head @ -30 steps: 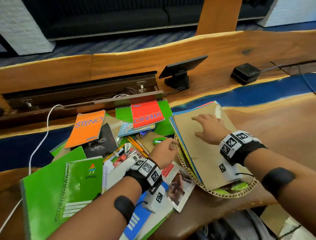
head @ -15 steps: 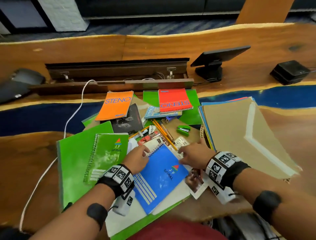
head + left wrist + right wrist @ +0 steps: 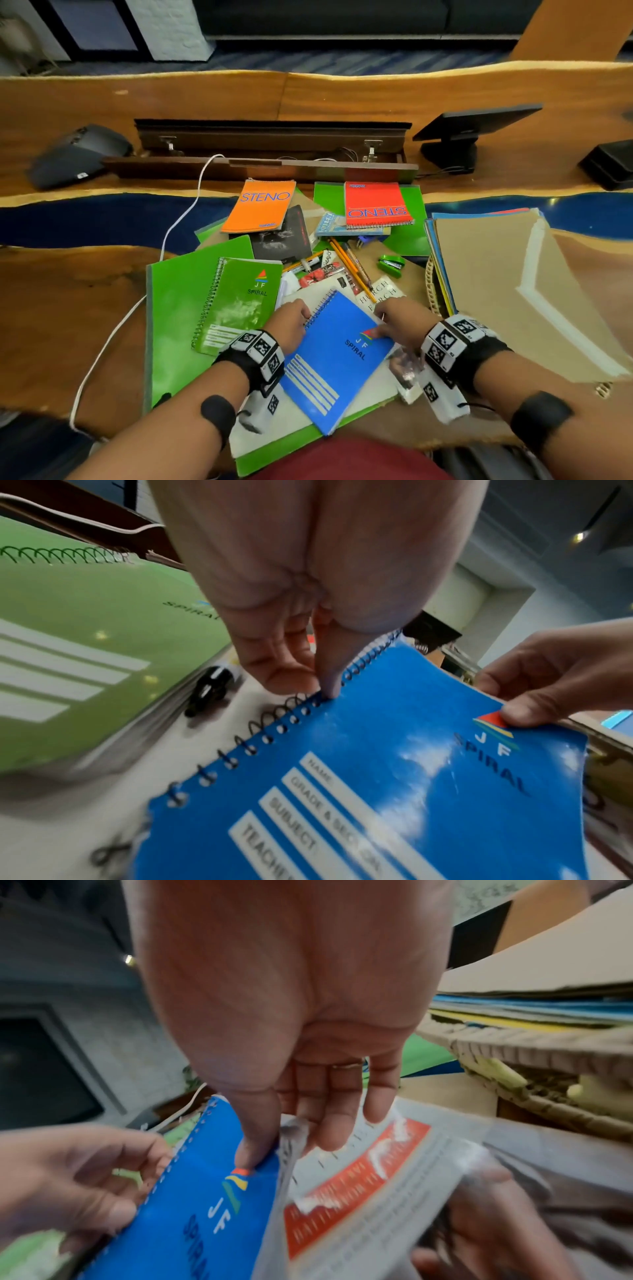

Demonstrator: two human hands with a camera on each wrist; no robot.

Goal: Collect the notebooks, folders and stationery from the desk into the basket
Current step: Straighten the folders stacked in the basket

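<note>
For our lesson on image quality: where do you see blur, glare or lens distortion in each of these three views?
Head view: wide-angle bending of the desk edge, mostly sharp. Left wrist view: white glare on the blue notebook, green notebook blurred. Right wrist view: the printed sheet is smeared, with glare streaks.

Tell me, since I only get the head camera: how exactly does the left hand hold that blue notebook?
Observer: The left wrist view shows the left hand pinching the blue notebook right at its spiral binding.
Visitor: And the right hand?
Observer: In the right wrist view, the right hand has its thumb on the cover by the logo, with its fingers behind the page edge.
Visitor: What lies under that corner?
Observer: A white printed sheet with a red band, too blurred to read.
</note>
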